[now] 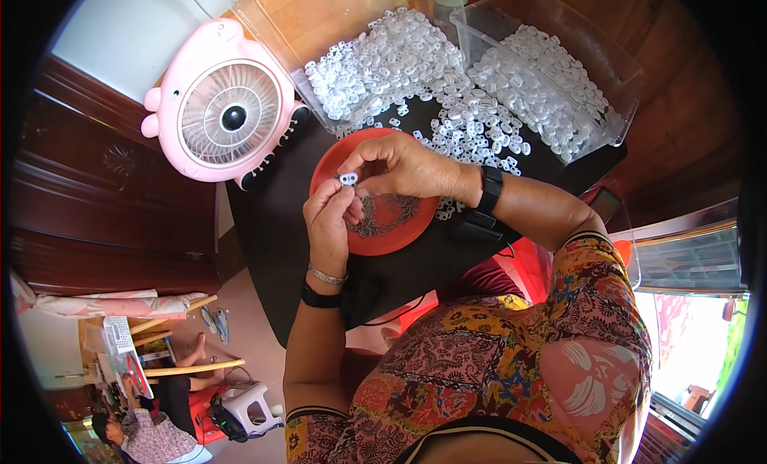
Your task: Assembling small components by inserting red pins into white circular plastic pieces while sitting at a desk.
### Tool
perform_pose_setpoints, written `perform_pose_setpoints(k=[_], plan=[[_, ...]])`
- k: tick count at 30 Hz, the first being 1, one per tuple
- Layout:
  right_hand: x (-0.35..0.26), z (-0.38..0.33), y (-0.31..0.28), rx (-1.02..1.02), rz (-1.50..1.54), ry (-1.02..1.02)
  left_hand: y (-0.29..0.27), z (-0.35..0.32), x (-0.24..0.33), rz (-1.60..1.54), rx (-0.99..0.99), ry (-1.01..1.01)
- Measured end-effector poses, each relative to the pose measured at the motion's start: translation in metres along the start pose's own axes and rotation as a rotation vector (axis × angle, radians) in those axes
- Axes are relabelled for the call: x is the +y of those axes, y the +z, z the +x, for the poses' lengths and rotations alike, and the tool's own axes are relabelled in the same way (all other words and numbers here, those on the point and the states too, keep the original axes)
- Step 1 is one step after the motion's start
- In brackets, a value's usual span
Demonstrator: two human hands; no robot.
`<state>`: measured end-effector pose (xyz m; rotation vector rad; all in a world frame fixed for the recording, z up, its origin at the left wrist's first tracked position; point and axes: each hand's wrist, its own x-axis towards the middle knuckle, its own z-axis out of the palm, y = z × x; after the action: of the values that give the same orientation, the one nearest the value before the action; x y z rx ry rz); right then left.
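One piece (348, 179): white, oval, two holes, at frame centre, above the upper left part of the bowl. Held at the tips of the left thumb and forefinger, the thumb beneath it.

Two hands. Left hand (326, 216): fingers closed in a pinch on the piece, remaining fingers curled. Right hand (407, 164): thumb and forefinger bent around the piece's upper and right sides, tips just beside it; cannot tell whether they touch or grip it.

One bowl (399, 244), red, round, centre of frame; contains many grey bits (391, 212), too small and crowded to count.

Two tubs, clear: left tub (307, 8), upper centre; right tub (619, 68), upper right. Each holds a heap of similar white pieces, past counting. Loose pieces (479, 136), dozens, spread between tubs and bowl.

One table (276, 248), black, beneath bowl and loose pieces.

One fan (232, 116), pink, pig-shaped, upper left.

Two wristbands, black, one per wrist: left band (321, 297), right band (490, 191). One bracelet (327, 275), pale, on the left wrist. Any lettering on the bands is too small to read.

One other person (160, 428), seated, lower left.
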<state>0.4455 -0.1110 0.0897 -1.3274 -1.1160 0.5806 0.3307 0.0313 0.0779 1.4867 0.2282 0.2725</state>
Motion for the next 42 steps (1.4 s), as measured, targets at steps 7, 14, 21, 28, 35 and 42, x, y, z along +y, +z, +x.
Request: perform_pose_setpoints(k=[7, 14, 21, 28, 35, 42], plan=[[0.001, -0.002, 0.001, 0.001, -0.102, -0.034, 0.0, -0.001, 0.002, -0.061, -0.003, -0.036], [-0.004, -0.002, 0.007, 0.031, -0.194, -0.113, -0.003, 0.0, -0.001, -0.045, 0.015, -0.077], [-0.002, -0.003, 0.012, 0.073, -0.657, -0.301, 0.001, -0.002, 0.001, -0.011, 0.006, -0.074], [-0.002, -0.004, 0.011, 0.082, -0.678, -0.321, 0.001, 0.0, -0.004, -0.066, 0.022, -0.003], [-0.002, -0.004, 0.011, 0.067, -0.586, -0.244, 0.002, -0.002, -0.004, -0.038, 0.007, 0.009], [-0.005, -0.003, 0.01, 0.063, -0.483, -0.259, 0.004, -0.004, -0.002, -0.001, 0.007, 0.028]])
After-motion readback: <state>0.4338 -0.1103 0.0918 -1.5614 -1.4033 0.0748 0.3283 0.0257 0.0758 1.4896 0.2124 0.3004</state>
